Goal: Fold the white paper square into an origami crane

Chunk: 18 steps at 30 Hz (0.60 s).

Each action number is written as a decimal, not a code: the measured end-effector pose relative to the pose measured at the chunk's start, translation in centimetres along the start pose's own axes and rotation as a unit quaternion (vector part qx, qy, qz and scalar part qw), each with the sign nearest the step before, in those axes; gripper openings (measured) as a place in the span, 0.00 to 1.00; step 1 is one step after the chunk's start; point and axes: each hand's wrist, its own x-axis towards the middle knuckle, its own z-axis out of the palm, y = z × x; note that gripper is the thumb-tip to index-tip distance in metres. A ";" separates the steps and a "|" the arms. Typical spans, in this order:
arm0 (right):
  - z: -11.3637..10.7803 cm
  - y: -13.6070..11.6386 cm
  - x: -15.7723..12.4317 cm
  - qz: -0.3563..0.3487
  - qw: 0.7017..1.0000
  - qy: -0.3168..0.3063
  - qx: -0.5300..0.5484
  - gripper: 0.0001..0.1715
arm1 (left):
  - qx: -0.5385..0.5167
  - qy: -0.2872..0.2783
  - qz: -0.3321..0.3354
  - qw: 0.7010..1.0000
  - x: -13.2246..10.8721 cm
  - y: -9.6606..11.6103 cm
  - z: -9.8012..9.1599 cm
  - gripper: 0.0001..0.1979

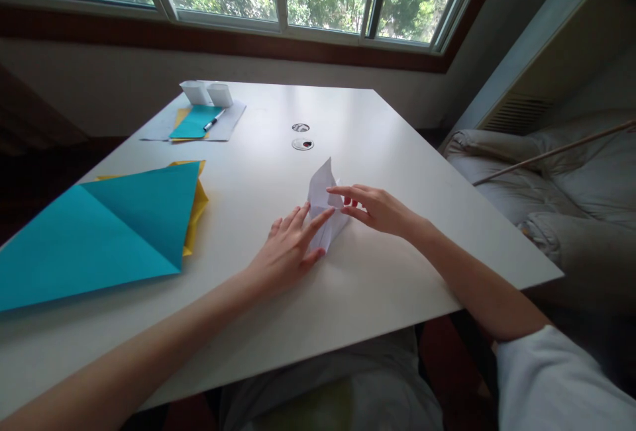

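A folded piece of white paper (319, 183) is on the table in front of me, its pointed flap standing up and away from me. My left hand (293, 240) rests on its near left part with the fingers stretched out and spread, the index finger lying across a fold. From the right, my right hand (375, 207) has its thumb and index finger at a raised flap of the same paper, apparently pinching it. The fingers partly cover the lower folds.
On the white table (397, 272), a large creased teal sheet (114, 232) lies over yellow paper (196, 212) at left. Farther back are small white paper cups (219, 95), a teal sheet (193, 121) and a pen (213, 120). Round cable holes (303, 144) sit mid-table. A sofa (571, 192) stands right.
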 end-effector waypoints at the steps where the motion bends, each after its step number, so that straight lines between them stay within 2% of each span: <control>1: -0.1 -0.1 0.1 0.002 1.000 -0.003 -0.012 0.23 | 0.016 -0.006 0.009 1.000 0.0 0.1 -0.1 0.29; 6: -0.2 -0.4 1.0 0.018 0.996 0.001 -0.087 0.20 | 0.047 -0.018 0.031 0.998 -0.2 0.3 -0.3 0.25; 10: -0.4 -0.3 1.6 0.030 0.990 0.013 -0.134 0.12 | 0.051 -0.034 0.027 0.998 -0.2 0.3 -0.3 0.25; 18: 0.0 0.8 2.1 0.089 0.991 0.031 -0.097 0.09 | 0.060 -0.054 0.023 0.996 0.1 0.6 -0.1 0.28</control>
